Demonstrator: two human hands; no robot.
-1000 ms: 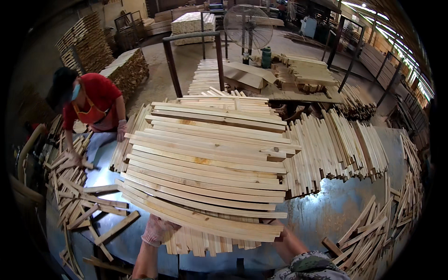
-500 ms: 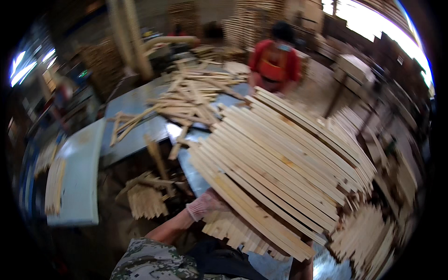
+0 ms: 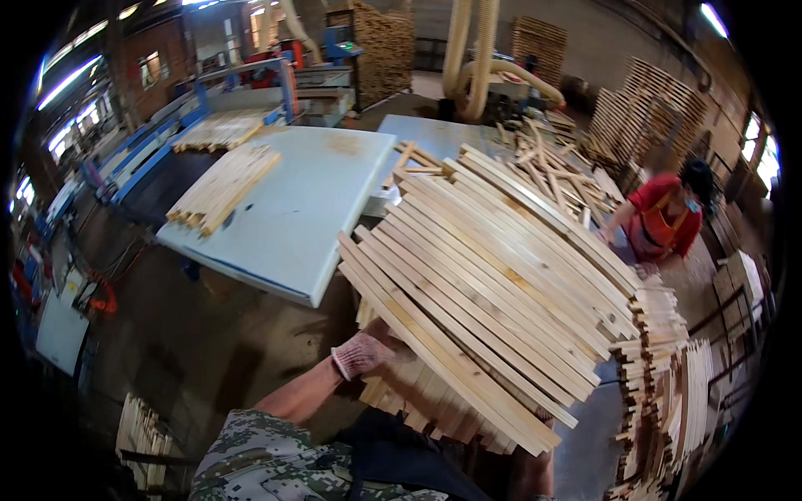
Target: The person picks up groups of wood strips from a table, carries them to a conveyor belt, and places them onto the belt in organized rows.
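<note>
A wide, layered load of pale wooden strips (image 3: 493, 284) is held in front of my body, its strips lying side by side and slanting down to the right. My left hand (image 3: 364, 354), in a pinkish knitted glove, is closed at the load's near left edge, its fingertips hidden under the wood. Close to the load's lower right end is my right hand (image 3: 545, 415), mostly covered by strips; only part of the glove and the forearm show. Shorter strip ends (image 3: 426, 397) jut out beneath the upper layer, between my two arms.
Left ahead stands a pale blue table (image 3: 309, 217) bearing a small batch of strips (image 3: 225, 188), beside a blue-framed machine (image 3: 200, 108). Loose offcuts (image 3: 551, 171) lie beyond the load. A co-worker in red (image 3: 660, 217) is at far right, near stacked strips (image 3: 668, 376).
My view has swung left, bringing the pale blue table and machine closer to the middle. The co-worker and offcuts now appear farther right. Both hands still carry the load.
</note>
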